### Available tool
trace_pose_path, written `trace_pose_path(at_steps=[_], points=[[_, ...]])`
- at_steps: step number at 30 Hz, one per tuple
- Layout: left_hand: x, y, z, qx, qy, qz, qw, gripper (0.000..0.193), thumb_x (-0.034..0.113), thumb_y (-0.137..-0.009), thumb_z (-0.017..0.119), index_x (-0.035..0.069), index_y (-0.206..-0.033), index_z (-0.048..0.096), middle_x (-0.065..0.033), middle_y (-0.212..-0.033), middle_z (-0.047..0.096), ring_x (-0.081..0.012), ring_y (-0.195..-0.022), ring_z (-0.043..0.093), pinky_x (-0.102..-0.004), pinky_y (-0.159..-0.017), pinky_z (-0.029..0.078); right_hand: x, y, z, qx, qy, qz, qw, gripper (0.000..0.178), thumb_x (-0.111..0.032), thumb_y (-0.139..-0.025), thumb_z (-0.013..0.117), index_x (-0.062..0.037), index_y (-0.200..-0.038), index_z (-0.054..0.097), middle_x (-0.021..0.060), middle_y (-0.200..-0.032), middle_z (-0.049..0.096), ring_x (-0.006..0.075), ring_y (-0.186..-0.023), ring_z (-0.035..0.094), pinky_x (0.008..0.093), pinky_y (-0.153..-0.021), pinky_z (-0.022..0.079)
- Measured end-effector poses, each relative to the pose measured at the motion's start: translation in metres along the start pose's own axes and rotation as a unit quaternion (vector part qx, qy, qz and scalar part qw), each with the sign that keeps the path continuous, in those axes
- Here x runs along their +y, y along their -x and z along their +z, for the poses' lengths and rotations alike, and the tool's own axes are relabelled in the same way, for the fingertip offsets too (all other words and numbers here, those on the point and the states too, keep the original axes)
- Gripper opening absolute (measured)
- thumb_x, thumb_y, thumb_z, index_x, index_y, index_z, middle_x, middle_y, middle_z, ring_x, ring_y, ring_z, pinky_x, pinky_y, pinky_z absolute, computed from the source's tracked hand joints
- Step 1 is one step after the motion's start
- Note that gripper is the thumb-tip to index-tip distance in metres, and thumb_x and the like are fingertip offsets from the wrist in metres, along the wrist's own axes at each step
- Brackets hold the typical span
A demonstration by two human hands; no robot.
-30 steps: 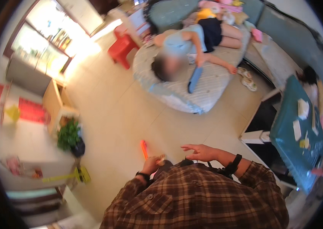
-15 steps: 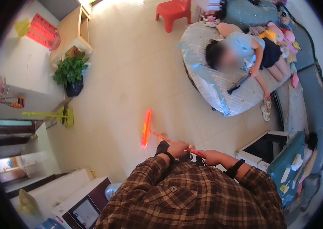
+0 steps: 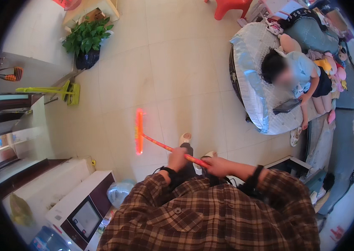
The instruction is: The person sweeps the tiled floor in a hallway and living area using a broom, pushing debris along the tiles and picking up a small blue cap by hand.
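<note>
Taking the clock from the hands, with twelve straight ahead, pale tiled floor fills the view from ten to one, and a bed with a quilted cover lies between one and two. The broom slants over that floor, running from the hands out toward ten. It looks light for its length, so I'd expect most of the felt weight to sit at the far end and make it tip there if held by the top alone. Its red, patterned shaft seems thin, stiff and smooth, perhaps a little slippery in a loose palm, and is the proper place to take hold. The orange-red head, set crosswise from twelve to six, is likely springy along its bristles and a poor grip; whether it touches the tiles I cannot tell. The right hand, at about four from the left one, has its fingers wrapped around the shaft near its upper end; the left hand is clasped around it lower down. A short gap separates them; spreading them would probably give steadier leverage. Breakage seems unlikely.
</note>
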State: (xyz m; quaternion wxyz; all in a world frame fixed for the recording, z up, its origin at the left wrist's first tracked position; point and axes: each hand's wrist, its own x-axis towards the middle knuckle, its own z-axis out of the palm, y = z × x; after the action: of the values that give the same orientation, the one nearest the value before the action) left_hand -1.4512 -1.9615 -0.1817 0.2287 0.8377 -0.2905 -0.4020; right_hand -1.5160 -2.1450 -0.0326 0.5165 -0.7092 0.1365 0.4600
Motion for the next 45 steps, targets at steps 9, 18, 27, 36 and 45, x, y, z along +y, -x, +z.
trace_pose_path(at_steps=[9, 18, 27, 36, 45], points=[[-0.021, -0.052, 0.000, 0.168, 0.023, 0.054, 0.984, 0.014, 0.003, -0.059, 0.059, 0.007, -0.072, 0.055, -0.0116, -0.078, 0.051, -0.0310, -0.082, 0.047, -0.0384, -0.071, 0.039, -0.014, -0.038, -0.019, 0.021, -0.313, 0.088, 0.946, 0.040, -0.004, -0.075, 0.042, -0.0124, -0.114, 0.047, 0.0003, -0.061, 0.041, 0.0084, -0.047, 0.040, 0.0243, -0.039, 0.032], [0.121, -0.096, 0.034, -0.069, 0.004, 0.273, 0.959, 0.006, 0.011, -0.068, 0.054, 0.009, -0.073, 0.058, -0.0096, -0.079, 0.053, -0.0283, -0.088, 0.049, -0.0392, -0.067, 0.046, 0.001, 0.087, -0.012, 0.147, -0.528, 0.234, 0.803, 0.060, -0.004, -0.076, 0.042, -0.0233, -0.130, 0.023, 0.0004, -0.068, 0.040, 0.0083, -0.049, 0.037, 0.0209, -0.040, 0.031], [0.046, -0.028, 0.019, -0.072, 0.004, 0.214, 0.974, 0.007, 0.017, -0.066, 0.056, 0.010, -0.067, 0.057, -0.0107, -0.071, 0.055, -0.0304, -0.076, 0.052, -0.0395, -0.065, 0.041, -0.027, 0.048, -0.034, -0.108, -0.191, 0.189, 0.957, 0.052, -0.007, -0.076, 0.046, -0.0163, -0.123, 0.029, 0.0024, -0.069, 0.043, 0.0096, -0.048, 0.044, 0.0214, -0.040, 0.035], [-0.069, -0.001, 0.001, -0.008, -0.017, 0.081, 0.997, 0.016, 0.022, -0.066, 0.057, 0.008, -0.060, 0.055, -0.0139, -0.063, 0.055, -0.0326, -0.066, 0.055, -0.0423, -0.060, 0.042, -0.032, -0.064, -0.005, -0.157, -0.217, 0.120, 0.956, 0.050, -0.002, -0.076, 0.041, -0.0164, -0.124, 0.037, -0.0024, -0.064, 0.038, 0.0069, -0.043, 0.034, 0.0207, -0.036, 0.028], [0.116, -0.093, 0.043, -0.069, -0.032, 0.245, 0.967, 0.017, 0.025, -0.068, 0.058, 0.008, -0.069, 0.059, -0.0117, -0.074, 0.057, -0.0323, -0.071, 0.055, -0.0421, -0.064, 0.045, 0.018, 0.102, -0.059, 0.058, -0.467, 0.224, 0.853, 0.056, 0.001, -0.074, 0.039, -0.0186, -0.127, 0.034, -0.0044, -0.059, 0.032, 0.0057, -0.041, 0.027, 0.0193, -0.035, 0.023]])
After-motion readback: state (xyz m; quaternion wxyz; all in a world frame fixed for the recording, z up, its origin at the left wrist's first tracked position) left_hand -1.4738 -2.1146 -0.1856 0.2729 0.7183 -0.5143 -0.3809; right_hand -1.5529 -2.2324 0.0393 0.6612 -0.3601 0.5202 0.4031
